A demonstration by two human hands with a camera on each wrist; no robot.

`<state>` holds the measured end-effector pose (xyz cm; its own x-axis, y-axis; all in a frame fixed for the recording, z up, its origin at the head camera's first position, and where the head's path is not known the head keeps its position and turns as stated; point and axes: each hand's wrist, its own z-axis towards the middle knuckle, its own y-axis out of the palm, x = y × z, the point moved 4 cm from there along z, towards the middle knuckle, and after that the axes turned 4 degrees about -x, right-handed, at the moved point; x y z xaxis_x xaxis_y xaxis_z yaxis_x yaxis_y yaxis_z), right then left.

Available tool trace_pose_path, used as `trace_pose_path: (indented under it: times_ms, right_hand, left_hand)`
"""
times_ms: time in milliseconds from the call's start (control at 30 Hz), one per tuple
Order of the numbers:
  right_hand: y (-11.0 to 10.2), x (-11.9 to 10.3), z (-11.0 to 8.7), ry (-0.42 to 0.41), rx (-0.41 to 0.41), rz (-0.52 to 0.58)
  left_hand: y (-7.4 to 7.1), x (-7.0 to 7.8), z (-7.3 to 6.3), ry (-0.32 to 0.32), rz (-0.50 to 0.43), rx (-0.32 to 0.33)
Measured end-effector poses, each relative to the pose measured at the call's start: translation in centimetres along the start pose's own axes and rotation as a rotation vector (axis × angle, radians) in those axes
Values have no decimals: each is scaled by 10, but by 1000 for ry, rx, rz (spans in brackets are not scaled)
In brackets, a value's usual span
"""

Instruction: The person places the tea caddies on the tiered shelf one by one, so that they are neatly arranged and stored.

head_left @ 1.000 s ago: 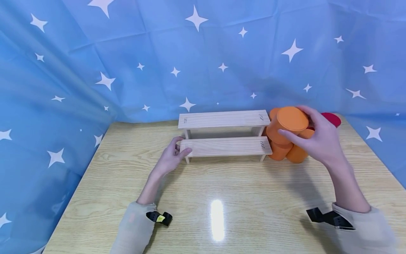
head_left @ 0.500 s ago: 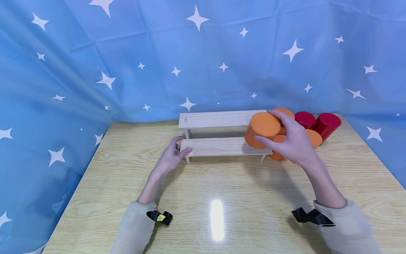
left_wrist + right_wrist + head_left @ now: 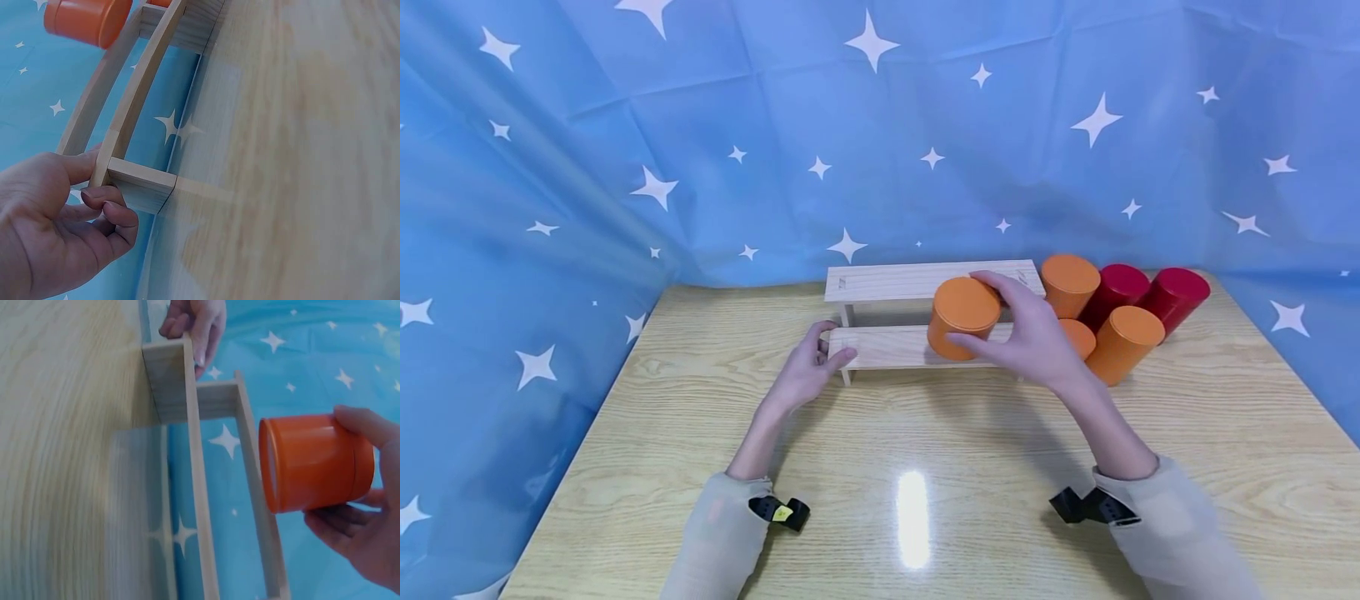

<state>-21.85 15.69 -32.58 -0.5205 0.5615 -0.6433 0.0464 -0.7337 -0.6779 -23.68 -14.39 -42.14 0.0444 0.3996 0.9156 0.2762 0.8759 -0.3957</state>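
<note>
A two-tier pale wooden shelf (image 3: 883,347) stands at the back of the table. My left hand (image 3: 801,371) grips the left end of its lower, front board, thumb on top. In the left wrist view the fingers (image 3: 119,215) curl by the board's end. My right hand (image 3: 1033,337) holds an orange lidded canister (image 3: 966,315) between thumb and fingers, over the right half of the shelf. Seen from the right wrist, the canister (image 3: 315,464) overlaps the edge of the upper board (image 3: 253,469); whether they touch I cannot tell.
Right of the shelf stand more orange canisters (image 3: 1125,342) and two dark red canisters (image 3: 1176,293), close together. A blue star-patterned cloth (image 3: 775,100) hangs behind the wooden table (image 3: 850,483).
My right hand has carried the orange canister leftward from the group on the right to over the shelf, uncovering the red canisters. The left hand stays on the shelf.
</note>
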Motion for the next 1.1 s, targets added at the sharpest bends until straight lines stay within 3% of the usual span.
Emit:
trace_pose_path:
  times_ms: [600, 1100]
  right_hand:
    - [54, -14, 30, -112, -38, 90]
    - [80, -17, 39, -21, -73, 44]
  left_hand:
    - [-1, 0, 0, -12, 8, 0]
    - [-1, 0, 1, -10, 0, 5]
